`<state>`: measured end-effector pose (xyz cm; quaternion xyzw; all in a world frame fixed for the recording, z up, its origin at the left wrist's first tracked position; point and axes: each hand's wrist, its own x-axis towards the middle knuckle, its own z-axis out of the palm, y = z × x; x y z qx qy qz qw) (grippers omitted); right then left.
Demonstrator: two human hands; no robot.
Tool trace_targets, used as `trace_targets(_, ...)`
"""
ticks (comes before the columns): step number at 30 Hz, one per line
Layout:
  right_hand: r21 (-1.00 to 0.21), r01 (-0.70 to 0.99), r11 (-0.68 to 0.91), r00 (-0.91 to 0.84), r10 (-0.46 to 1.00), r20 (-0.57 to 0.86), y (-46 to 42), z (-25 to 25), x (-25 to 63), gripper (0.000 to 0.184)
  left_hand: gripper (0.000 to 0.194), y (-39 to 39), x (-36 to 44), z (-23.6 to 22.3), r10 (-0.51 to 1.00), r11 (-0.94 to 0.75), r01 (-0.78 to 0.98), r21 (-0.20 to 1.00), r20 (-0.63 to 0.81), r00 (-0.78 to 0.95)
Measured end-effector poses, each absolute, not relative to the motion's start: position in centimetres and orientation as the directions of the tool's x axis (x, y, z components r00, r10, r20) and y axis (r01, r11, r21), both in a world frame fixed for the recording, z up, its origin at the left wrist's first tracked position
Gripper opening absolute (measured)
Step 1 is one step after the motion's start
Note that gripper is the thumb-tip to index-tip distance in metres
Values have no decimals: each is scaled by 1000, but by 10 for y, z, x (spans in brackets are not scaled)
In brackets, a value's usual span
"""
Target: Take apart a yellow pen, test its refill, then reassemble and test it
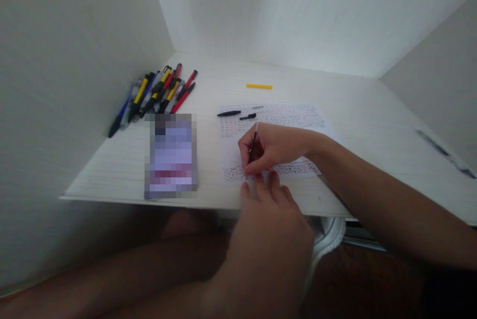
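A slim pen refill (255,136), pale at the top and dark below, is pinched between the fingers of my right hand (265,147). That hand rests on a sheet of paper (231,151) covered with small handwriting at its top and bottom; the refill's tip is hidden by my fingers. My left hand (271,227) is at the desk's front edge, fingers stretched out and apart, fingertips by the sheet's lower edge. A black pen grip (228,113), a black pen clip piece (248,117) and a small spring-like piece (258,108) lie on the upper part of the sheet.
A yellow pen barrel (259,86) lies behind the sheet on the white desk (208,145). Several pens (158,90) are heaped at the back left, behind a blurred-out tablet or phone (171,155). Another pen (445,152) lies far right. White panels enclose the desk.
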<state>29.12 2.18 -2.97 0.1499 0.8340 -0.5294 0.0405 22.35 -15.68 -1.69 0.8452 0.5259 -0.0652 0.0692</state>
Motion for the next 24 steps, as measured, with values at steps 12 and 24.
trace_targets(12,-870,208,448,-503,812,298,66,-19,314,18,49,-158,226,-17,870,-435,899,45,-236,433)
trace_targets(24,-631,462,623,-408,781,472,96,-57,319,24,46,-152,226,-19,882,-398,911,105,-230,412)
